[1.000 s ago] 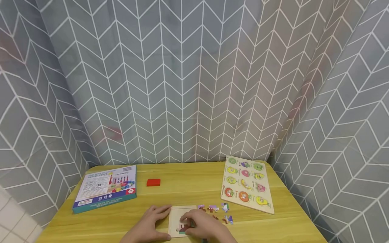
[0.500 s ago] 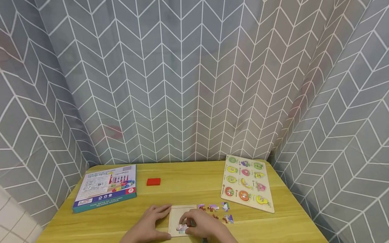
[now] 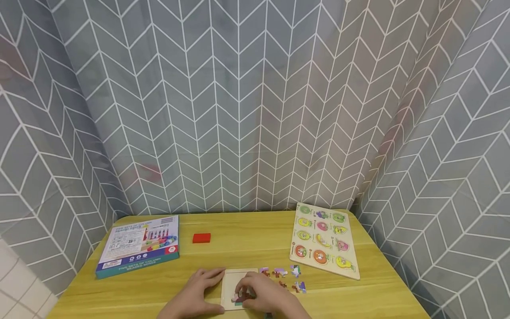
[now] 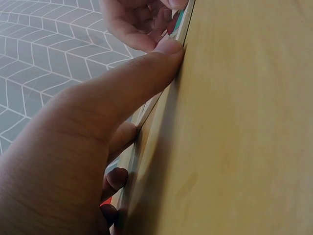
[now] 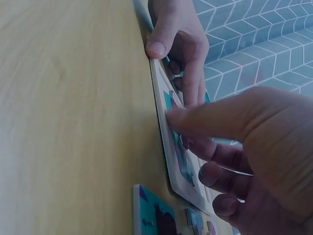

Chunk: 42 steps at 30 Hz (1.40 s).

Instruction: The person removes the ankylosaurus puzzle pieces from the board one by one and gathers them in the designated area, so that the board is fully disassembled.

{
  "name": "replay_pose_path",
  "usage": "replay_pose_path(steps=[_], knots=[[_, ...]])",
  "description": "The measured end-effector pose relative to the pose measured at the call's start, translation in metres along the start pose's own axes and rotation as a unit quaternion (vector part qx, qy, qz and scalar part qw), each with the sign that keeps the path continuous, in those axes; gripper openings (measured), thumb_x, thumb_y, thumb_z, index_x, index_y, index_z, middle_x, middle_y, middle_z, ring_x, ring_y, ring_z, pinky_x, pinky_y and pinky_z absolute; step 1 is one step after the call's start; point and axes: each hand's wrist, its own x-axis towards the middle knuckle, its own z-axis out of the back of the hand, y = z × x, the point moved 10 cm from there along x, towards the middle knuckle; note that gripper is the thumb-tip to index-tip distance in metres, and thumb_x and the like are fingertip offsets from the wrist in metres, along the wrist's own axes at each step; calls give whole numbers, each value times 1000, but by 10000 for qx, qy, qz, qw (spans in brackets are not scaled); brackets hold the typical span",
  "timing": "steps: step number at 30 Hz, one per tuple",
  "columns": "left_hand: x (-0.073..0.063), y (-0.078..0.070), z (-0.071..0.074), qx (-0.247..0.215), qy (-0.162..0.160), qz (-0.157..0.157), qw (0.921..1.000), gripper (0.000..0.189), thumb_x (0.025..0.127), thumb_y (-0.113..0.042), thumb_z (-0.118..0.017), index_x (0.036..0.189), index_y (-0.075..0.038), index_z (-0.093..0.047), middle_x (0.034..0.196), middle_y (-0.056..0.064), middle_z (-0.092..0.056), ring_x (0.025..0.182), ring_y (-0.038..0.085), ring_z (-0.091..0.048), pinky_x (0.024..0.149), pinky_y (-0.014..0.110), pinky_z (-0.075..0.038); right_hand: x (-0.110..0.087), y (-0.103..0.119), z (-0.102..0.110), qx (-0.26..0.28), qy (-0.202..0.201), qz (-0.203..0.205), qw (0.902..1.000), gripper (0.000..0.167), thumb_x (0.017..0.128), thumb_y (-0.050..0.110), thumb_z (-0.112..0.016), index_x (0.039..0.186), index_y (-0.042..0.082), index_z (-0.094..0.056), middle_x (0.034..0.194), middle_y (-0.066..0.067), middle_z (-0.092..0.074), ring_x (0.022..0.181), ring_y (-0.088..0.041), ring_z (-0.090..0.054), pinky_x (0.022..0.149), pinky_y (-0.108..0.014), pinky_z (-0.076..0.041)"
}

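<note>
A small pale wooden puzzle tray (image 3: 229,282) lies near the front of the table. My left hand (image 3: 195,293) rests at its left side, thumb at the near corner and index fingertip at the far corner. Over the tray's near part, my right hand (image 3: 264,293) pinches a jigsaw piece (image 3: 239,300) coloured dark red, pink and teal. In the right wrist view the thumb and fingers (image 5: 210,147) come down onto teal-and-purple pieces (image 5: 182,161) inside the tray. The right hand hides part of them in the head view.
Several loose jigsaw pieces (image 3: 295,270) lie right of the tray, and a teal one (image 5: 149,215) lies close to its near right corner. A fruit puzzle board (image 3: 324,241) is at the back right. A red block (image 3: 201,238) and a flat box (image 3: 139,246) are at the back left.
The piece at my right fingertips changes from dark red to a pale glare and back to dark, tilting slightly. My left hand and the tray stay in place.
</note>
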Motion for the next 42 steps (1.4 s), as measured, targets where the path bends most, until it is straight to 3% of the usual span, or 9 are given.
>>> replay_pose_path(steps=[8, 16, 22, 29, 35, 42], knots=[[1, 0, 1, 70, 40, 7, 10000, 95, 81, -69, -82, 156, -16, -56, 160, -1, -53, 107, 6, -39, 94, 34, -45, 1, -4, -1, 195, 24, -38, 9998, 22, 90, 17, -86, 108, 23, -75, 97, 18, -58, 85, 4, -53, 78, -19, -48], [3, 5, 1, 15, 128, 242, 9996, 94, 80, -68, -82, 157, -21, -55, 161, -4, -51, 108, 10, -39, 94, 35, -45, 7, -6, 1, -73, 19, 136, 9999, 20, 91, 20, -85, 111, 21, -78, 92, 17, -60, 81, 5, -52, 75, -17, -49], [2, 6, -4, -95, 225, 259, 9994, 95, 80, -68, -83, 157, -22, -55, 161, -5, -51, 108, 9, -38, 92, 33, -44, 6, -7, -1, 151, 159, 100, 9997, 21, 91, 16, -84, 112, 16, -81, 92, 17, -61, 80, 5, -52, 73, -17, -49], [2, 6, -4, -173, 220, 264, 9993, 94, 80, -67, -83, 157, -21, -55, 161, -3, -52, 109, 8, -39, 93, 34, -44, 5, -2, 0, -108, 92, 408, 9991, 20, 93, 14, -81, 114, 15, -82, 95, 17, -65, 82, 6, -52, 74, -15, -49], [1, 6, -5, -270, 291, 349, 9986, 94, 80, -67, -83, 157, -22, -55, 161, -5, -51, 111, 9, -39, 96, 35, -45, 5, -2, -1, -192, 130, 404, 9989, 20, 95, 16, -79, 115, 14, -82, 98, 17, -65, 85, 5, -53, 77, -15, -49], [1, 6, -4, -137, 207, 219, 9995, 95, 80, -68, -82, 157, -19, -55, 161, -3, -51, 109, 8, -38, 95, 34, -44, 5, -1, 2, -485, -32, 424, 9979, 17, 97, 19, -78, 114, 13, -81, 101, 16, -65, 90, 6, -53, 80, -16, -48]])
